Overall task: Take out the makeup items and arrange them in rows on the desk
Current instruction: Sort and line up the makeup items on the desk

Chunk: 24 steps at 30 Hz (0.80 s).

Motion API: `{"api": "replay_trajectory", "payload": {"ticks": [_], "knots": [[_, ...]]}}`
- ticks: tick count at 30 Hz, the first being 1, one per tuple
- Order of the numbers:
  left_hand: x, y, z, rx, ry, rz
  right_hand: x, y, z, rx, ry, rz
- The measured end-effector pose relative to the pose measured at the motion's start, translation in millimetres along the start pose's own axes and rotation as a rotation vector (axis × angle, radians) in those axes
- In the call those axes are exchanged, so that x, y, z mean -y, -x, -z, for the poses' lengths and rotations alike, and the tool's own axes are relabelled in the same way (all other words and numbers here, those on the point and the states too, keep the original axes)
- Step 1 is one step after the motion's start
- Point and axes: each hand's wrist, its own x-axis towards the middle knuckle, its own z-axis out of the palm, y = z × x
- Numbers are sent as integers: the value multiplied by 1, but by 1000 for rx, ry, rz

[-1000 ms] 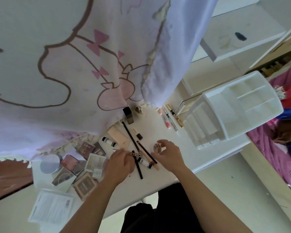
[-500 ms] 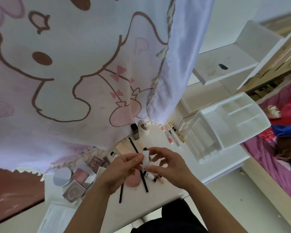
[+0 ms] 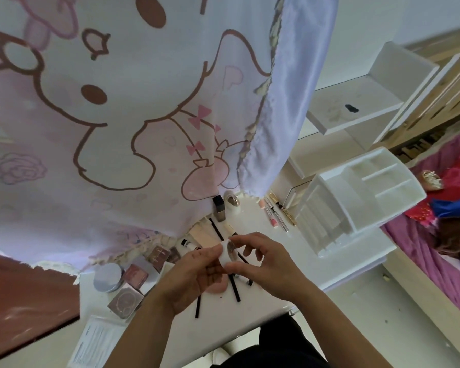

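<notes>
On the desk (image 3: 356, 261), compacts (image 3: 134, 273) lie left of pencils (image 3: 234, 289), organizer (image 3: 356, 203) right.

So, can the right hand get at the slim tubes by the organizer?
Likely not yet: the right hand pinches the small white pot, though nothing blocks the way to the slim tubes.

Bare strip of counter (image 3: 300, 243) left of the white organizer (image 3: 356, 205), printed curtain (image 3: 144, 128) hanging low over the back, palettes (image 3: 133, 274) crowding the left, black pencils (image 3: 234, 289) crossing the near middle, front edge open.
</notes>
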Motion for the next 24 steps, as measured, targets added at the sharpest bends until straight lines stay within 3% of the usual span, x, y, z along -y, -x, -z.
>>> {"api": "replay_trajectory", "payload": {"ticks": [9, 12, 17, 24], "knots": [[-2, 13, 5, -175, 155, 51, 15, -4, -13, 178, 215, 104], [-3, 17, 9, -200, 194, 27, 18, -4, -17, 178, 175, 138], [-5, 20, 13, -193, 189, -1, 28, -4, -20, 154, 222, 20], [0, 22, 14, -219, 159, 22, 27, -1, -20, 120, 253, 85]]}}
